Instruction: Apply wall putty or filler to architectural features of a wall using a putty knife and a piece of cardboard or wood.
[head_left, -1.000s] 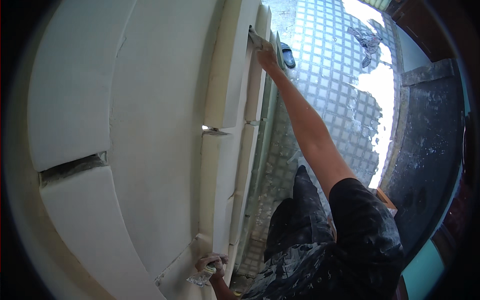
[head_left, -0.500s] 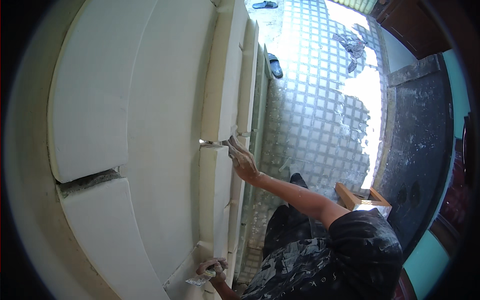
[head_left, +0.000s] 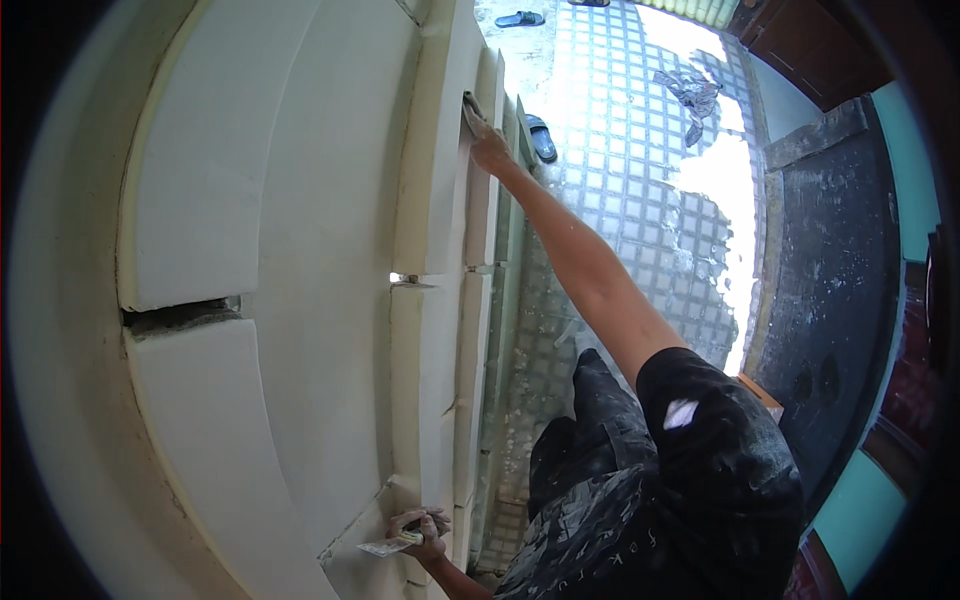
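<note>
My right hand reaches along the white panels to the upper part of a narrow edge, its fingers closed and pressed at the edge on something grey and small that I cannot make out. My left hand, low at the bottom, grips a putty knife with a flat, streaked blade beside the panels. A dark gap divides the curved white blocks on the left, and a small lit gap breaks the middle strip.
A tiled floor in patchy sunlight lies below, with sandals and a crumpled cloth. A dark stained board stands at the right, a brown cabinet behind it. A wooden piece is beside my sleeve.
My right hand came down to the middle gap half a second ago and has now moved back up along the panel edge, arm outstretched. My left hand stays low with the putty knife.
</note>
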